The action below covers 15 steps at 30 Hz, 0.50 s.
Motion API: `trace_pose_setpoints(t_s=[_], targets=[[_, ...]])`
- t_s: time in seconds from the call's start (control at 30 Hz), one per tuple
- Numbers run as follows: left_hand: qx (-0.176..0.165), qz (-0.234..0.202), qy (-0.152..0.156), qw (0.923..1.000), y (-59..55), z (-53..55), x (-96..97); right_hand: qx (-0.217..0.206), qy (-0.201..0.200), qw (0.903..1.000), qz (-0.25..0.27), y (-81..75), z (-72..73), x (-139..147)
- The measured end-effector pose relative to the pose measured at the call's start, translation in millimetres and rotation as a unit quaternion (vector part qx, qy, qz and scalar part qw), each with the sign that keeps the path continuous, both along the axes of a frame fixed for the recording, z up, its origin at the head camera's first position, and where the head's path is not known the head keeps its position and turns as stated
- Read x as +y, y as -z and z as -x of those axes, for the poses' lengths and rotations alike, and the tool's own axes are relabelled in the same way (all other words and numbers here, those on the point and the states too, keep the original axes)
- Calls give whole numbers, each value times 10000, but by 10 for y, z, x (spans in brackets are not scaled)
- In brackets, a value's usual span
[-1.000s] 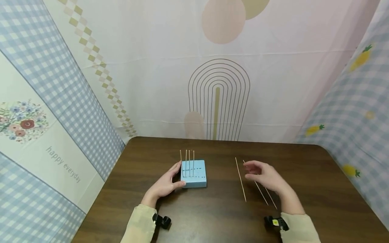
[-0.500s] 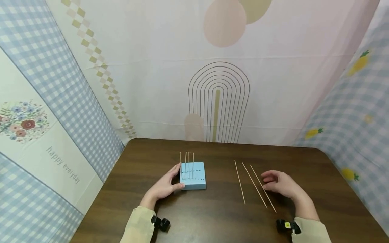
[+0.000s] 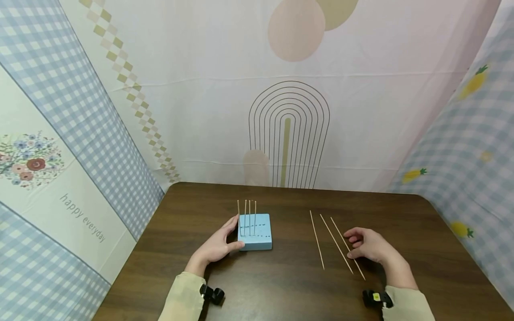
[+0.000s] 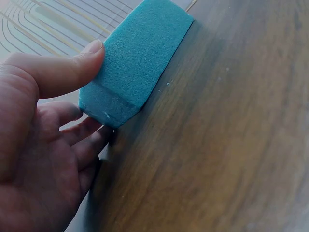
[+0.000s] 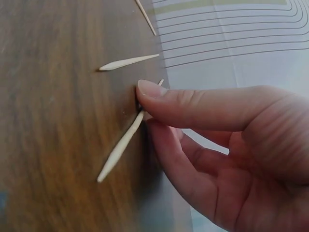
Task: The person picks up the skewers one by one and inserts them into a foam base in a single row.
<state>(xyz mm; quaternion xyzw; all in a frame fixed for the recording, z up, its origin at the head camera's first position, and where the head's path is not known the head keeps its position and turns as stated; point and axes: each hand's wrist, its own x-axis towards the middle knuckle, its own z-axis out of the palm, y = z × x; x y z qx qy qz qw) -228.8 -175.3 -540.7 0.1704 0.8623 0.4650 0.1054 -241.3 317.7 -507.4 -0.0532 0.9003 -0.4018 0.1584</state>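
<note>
A light blue foam block [image 3: 263, 244] with rows of small holes stands left of centre in the head view. Several thin wooden skewers [image 3: 245, 214] rise upright from its left part. My left hand [image 3: 218, 244] grips the block's left side, its thumb at the near corner and the fingers behind. To the right, three skewers lie slantwise on the table: a left one [image 3: 317, 240], a middle one [image 3: 336, 244] and a right one [image 3: 338, 230]. My right hand [image 3: 373, 247] is at the right skewer [image 5: 119, 148], thumb and index finger about it with a gap between the tips.
A brown wooden table [image 3: 281, 285] carries everything. Behind it hangs a pale printed cloth [image 3: 209, 125], with blue checked cloths [image 3: 458, 156] at the sides. Each wrist wears a small black camera [image 3: 213, 294].
My right hand has moved right and towards me, from over the middle skewer to the right one, its thumb now across it. The left hand still holds the block.
</note>
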Motion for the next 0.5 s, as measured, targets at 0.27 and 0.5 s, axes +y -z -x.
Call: trace_pose_setpoints(t_s=[0.27,0.5], targets=[[64,23,6,10000,13,11,-7,-14,101,9999,-88,12,16,18],[26,3,40,10000,22,17,-9,-31,151,9998,-83,14,17,20]])
